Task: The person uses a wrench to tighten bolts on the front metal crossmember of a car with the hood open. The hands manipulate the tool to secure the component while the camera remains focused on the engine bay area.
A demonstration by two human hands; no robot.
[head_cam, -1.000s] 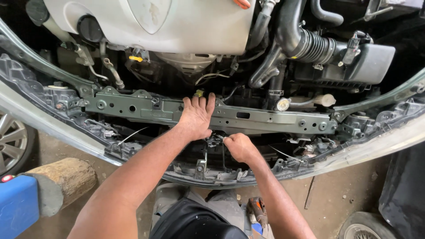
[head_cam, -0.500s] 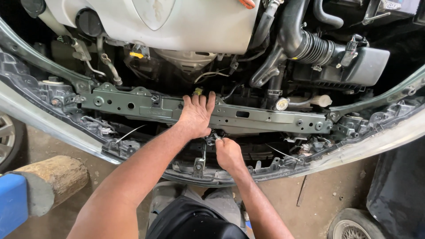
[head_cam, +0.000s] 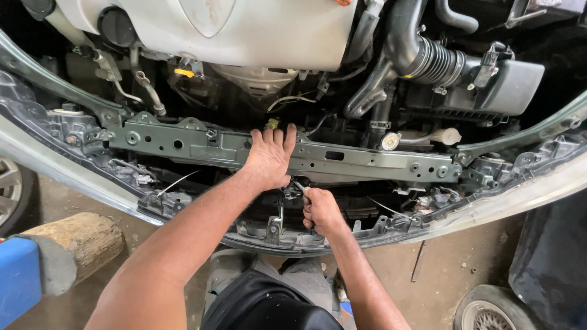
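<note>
The right hand is clenched on a small metal tool at the latch under the grey crossmember — the left hand is pressed flat there, released. Steady bracing is best kept — short, controlled turns.

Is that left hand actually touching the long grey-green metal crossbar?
Touching. The head view shows the left hand lying palm-down flat on the grey-green metal crossbar, fingers spread over its top edge, no gap showing.

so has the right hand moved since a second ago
Yes. The right hand has shifted left and slightly down, judged against the grey crossmember; it now sits directly below the left hand, gripping a small tool.
</note>
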